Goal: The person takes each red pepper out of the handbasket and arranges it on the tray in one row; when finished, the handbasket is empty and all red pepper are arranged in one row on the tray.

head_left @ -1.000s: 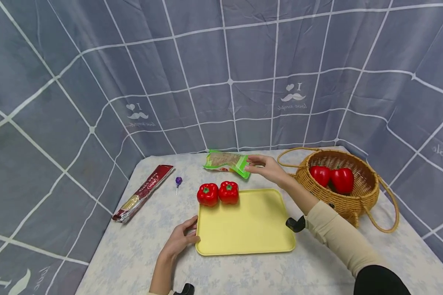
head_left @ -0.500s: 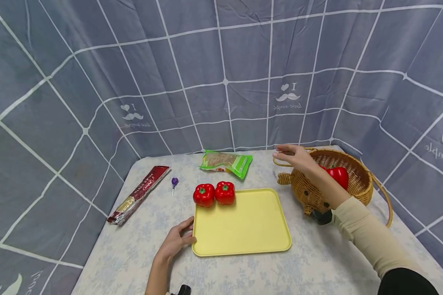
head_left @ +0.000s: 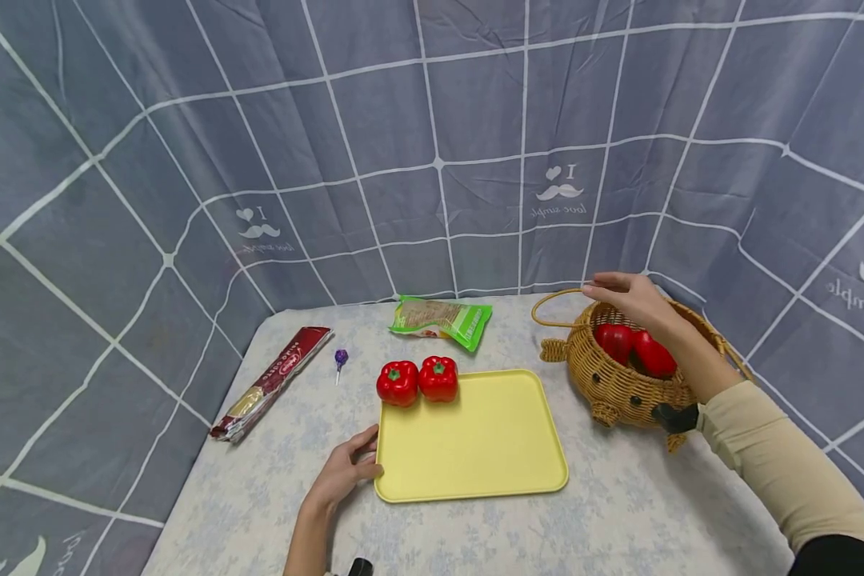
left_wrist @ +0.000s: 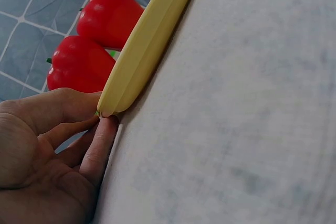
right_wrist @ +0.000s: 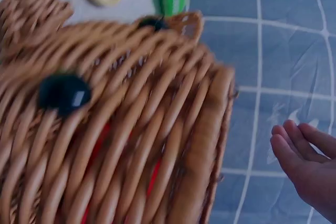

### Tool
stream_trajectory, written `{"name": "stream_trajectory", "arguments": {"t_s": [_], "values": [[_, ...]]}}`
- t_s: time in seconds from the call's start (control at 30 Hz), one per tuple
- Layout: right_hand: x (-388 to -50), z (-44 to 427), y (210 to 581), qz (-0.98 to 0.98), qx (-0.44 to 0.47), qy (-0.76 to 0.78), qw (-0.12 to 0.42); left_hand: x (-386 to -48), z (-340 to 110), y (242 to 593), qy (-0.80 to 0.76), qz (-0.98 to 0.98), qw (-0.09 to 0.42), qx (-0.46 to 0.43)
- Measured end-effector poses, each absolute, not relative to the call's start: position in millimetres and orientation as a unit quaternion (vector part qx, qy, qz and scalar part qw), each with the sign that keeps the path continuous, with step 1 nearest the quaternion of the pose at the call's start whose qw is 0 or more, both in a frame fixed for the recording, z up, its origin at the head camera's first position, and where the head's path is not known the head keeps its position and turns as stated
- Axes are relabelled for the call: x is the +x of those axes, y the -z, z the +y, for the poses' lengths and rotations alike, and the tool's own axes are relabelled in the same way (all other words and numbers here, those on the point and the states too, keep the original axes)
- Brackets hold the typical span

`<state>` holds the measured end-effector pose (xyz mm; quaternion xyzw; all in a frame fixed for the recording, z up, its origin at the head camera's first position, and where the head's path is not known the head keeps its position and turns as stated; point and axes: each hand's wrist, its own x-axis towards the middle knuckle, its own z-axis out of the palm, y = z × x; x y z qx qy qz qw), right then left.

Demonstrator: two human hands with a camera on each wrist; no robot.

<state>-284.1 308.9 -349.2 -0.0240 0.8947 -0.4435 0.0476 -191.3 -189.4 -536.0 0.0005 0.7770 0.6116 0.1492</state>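
My left hand (head_left: 344, 468) holds the left edge of a yellow tray (head_left: 471, 436); in the left wrist view its thumb and fingers (left_wrist: 98, 150) pinch the rim. Two red bell peppers (head_left: 398, 382) (head_left: 438, 378) sit side by side at the tray's far left corner. Over the mouth of a wicker basket (head_left: 605, 388) with an animal face hovers my right hand (head_left: 637, 302), holding nothing, its fingers fairly straight. Inside the basket lie red vegetables (head_left: 651, 354) that look like bell peppers, partly hidden by the rim and forearm.
A green snack packet (head_left: 442, 318) lies behind the tray. To the left are a purple lollipop (head_left: 341, 358) and a long dark-red packet (head_left: 272, 384). The basket's handle (head_left: 547, 308) loops out on its left side. Grey checked curtains (head_left: 475, 176) surround the table.
My right hand has left the green packet and moved right, across to above the basket. The left hand stays at the tray's edge. The view has shifted slightly.
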Motion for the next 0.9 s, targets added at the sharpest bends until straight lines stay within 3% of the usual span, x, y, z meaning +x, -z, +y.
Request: {"name": "stream_trajectory", "arguments": {"t_s": [0.67,0.9], "values": [[-304.2,351.0,366.5,0.93,-0.018,0.337,0.144,-189.9,-187.6,534.6,-0.608,0.779,0.152,-0.014],[-313.0,354.7,375.7,0.945,-0.022,0.291,0.146,-190.7,-187.3,535.7,-0.608,0.779,0.152,-0.017]]}}
